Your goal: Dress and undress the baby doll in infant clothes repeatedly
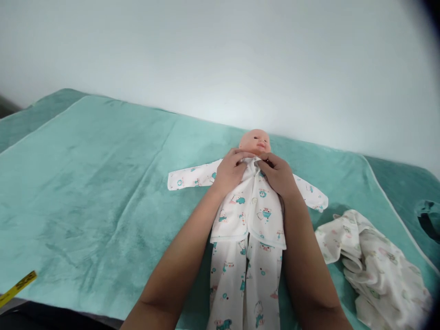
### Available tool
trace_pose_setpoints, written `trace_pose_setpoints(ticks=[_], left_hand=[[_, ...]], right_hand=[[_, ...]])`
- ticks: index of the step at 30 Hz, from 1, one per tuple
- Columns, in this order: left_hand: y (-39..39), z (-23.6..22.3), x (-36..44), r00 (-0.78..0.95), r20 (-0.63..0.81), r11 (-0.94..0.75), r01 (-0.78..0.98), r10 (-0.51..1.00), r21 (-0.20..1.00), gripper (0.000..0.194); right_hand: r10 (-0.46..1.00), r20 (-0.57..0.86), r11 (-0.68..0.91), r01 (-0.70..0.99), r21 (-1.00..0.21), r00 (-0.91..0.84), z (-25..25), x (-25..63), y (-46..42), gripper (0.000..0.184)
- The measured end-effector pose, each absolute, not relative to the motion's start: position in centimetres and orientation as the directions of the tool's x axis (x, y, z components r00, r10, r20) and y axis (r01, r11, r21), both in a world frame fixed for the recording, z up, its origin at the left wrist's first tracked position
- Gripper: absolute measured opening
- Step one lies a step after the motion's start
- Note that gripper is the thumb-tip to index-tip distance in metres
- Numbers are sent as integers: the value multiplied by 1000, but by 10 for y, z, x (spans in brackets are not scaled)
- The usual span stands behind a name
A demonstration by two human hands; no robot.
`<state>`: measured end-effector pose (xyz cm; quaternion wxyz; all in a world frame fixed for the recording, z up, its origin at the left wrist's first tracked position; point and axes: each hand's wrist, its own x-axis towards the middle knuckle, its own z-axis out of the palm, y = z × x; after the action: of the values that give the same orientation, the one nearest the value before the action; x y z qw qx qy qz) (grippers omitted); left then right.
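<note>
A baby doll (255,141) lies on its back on a teal towel (103,183), dressed in a white printed shirt (252,211) and matching trousers (240,284). My left hand (229,172) and my right hand (277,174) both rest at the shirt's neckline just under the doll's chin. The fingers of each hand are curled and pinch the shirt's front edges at the collar. The doll's sleeves spread out to either side.
A crumpled pile of white printed baby clothes (374,261) lies on the towel at the right. A yellow tape strip (17,288) shows at the lower left edge. A pale wall rises behind the towel.
</note>
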<state>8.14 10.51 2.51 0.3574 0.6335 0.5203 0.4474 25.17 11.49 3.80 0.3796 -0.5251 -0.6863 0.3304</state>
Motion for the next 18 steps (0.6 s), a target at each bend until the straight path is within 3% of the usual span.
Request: trace_pose_setpoints(ticks=[8,15,18], left_hand=[[106,24,82,87,254,-267,395,963,879,43],[107,20,82,103,280,-297,409,954,863,43],[107,21,82,93,266,-280,402,960,872,43]], right_hand=[[981,152,189,466,-865,-117,39,252,116,12],[986,97,155,537,-829,-134,46,247,113,28],[985,117,167,518,-839,-128,45,247,113,21]])
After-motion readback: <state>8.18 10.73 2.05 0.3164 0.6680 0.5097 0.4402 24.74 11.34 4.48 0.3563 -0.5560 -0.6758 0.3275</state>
